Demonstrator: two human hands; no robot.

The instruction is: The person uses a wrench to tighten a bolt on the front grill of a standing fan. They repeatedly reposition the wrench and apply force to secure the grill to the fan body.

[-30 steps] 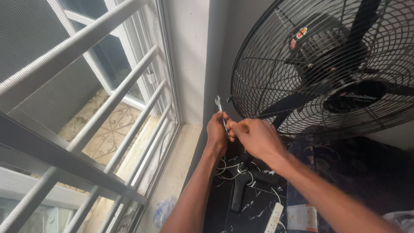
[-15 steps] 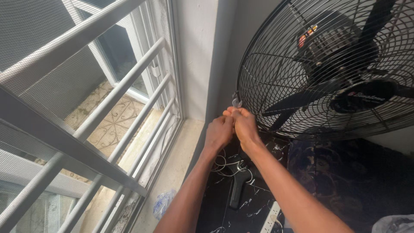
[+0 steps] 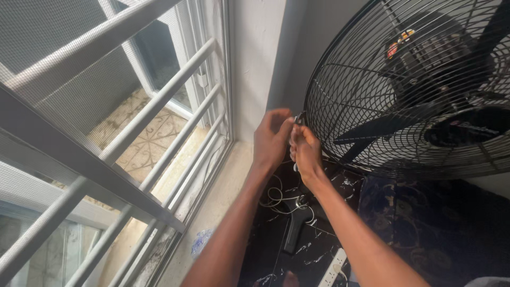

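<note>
Together, the left hand [image 3: 272, 139] and right hand [image 3: 305, 151] met at the left rim of the black fan guard [image 3: 340, 106], fingers pinched on a small pale piece there, too small to identify. Below lay white cables [image 3: 281, 199] and a white power strip [image 3: 332, 267] on dark marble.

This looks like a lived-in room of a home: a large black wire-caged fan [image 3: 414, 90] stands beside a white-barred window [image 3: 133, 133] and plain white wall [image 3: 257, 64], above a black marbled surface [image 3: 297, 234] strewn with white cables [image 3: 281, 199] and a white power strip [image 3: 333, 268].
</note>
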